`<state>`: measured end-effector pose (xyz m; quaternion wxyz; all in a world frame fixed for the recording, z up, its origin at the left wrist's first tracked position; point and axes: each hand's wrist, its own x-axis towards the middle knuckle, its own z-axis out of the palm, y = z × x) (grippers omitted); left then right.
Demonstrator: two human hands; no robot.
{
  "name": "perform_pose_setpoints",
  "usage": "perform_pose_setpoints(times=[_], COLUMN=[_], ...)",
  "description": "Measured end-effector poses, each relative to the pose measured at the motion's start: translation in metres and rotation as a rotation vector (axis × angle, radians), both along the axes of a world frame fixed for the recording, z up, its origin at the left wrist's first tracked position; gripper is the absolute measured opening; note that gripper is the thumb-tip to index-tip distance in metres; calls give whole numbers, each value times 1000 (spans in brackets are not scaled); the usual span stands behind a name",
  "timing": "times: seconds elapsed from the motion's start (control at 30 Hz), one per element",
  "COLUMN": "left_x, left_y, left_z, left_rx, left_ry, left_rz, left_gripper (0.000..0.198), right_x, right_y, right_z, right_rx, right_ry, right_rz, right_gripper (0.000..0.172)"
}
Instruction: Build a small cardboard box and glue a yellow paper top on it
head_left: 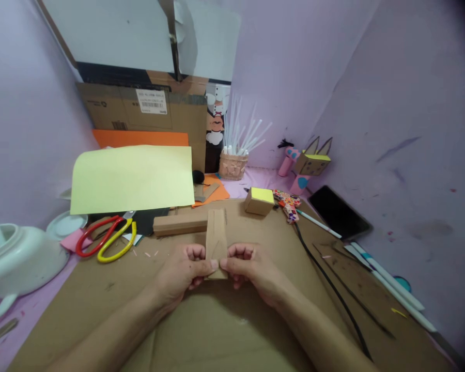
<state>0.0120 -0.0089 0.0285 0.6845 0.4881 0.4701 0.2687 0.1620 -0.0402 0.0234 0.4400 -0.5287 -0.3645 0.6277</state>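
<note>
A narrow folded cardboard strip (217, 232) stands lengthwise between my two hands, over the brown cardboard sheet (201, 330). My left hand (188, 266) grips its left edge near the lower end, thumb on the front face. On the right edge my right hand (246, 263) pinches the same strip, its thumb almost touching the other thumb. Behind the strip, to the left, lies a long cardboard bar (180, 223). A small cardboard box with a yellow top (259, 200) sits to the right, beyond my right hand.
Red and yellow scissors (116, 240) and a white pot (27, 256) are on the left. Yellow paper (134, 178) and a basket of white sticks (233, 164) stand behind. At right are a patterned glue gun (289, 209) with a black cord, a phone (339, 212) and white sticks (395, 284).
</note>
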Motion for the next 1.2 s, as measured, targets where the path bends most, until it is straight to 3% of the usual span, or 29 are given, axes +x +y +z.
perform_pose_setpoints(times=[0.23, 0.33, 0.43, 0.5, 0.53, 0.57, 0.63, 0.73, 0.83, 0.9, 1.0, 1.2], left_x=[2, 1, -16, -41, -55, -71, -99, -126, -132, -134, -140, -155], left_y=[-6, -7, 3, 16, 23, 30, 42, 50, 50, 49, 51, 53], left_z=[-3, 2, 20, 34, 39, 42, 42, 29, 17, 18, 36, 97], left_rx=[66, 152, 477, 748, 805, 799, 748, 708, 696, 674, 633, 609], left_ry=[23, 105, 413, 777, 990, 1225, 1368, 1443, 1468, 1482, 1510, 1549], left_rz=[-80, -154, -139, -5, 21, 21, 24, 1, 18, 32, 32, -50], left_gripper=[24, 23, 17, 17, 18, 19, 14, 15, 19, 18, 19, 26], right_x=[-5, -5, -2, 0, 1, 1, 0, -1, -1, 0, 0, 0], right_y=[-4, -3, -1, -1, -1, -1, -2, -3, -3, -2, -1, -1], right_z=[-3, -5, -7, -9, -10, -10, -10, -10, -9, -10, -12, -13], right_rx=[62, 83, 89, 87, 91, 96, 109, 116, 127, 126, 115, 134], right_ry=[43, 8, 2, 0, -3, -6, -6, -2, 16, 35, 26, 12], right_rz=[-47, -65, -82, -103, -110, -110, -99, -103, -122, -128, -130, -98], right_gripper=[27, 25, 26, 27, 28, 28, 28, 28, 27, 28, 28, 27])
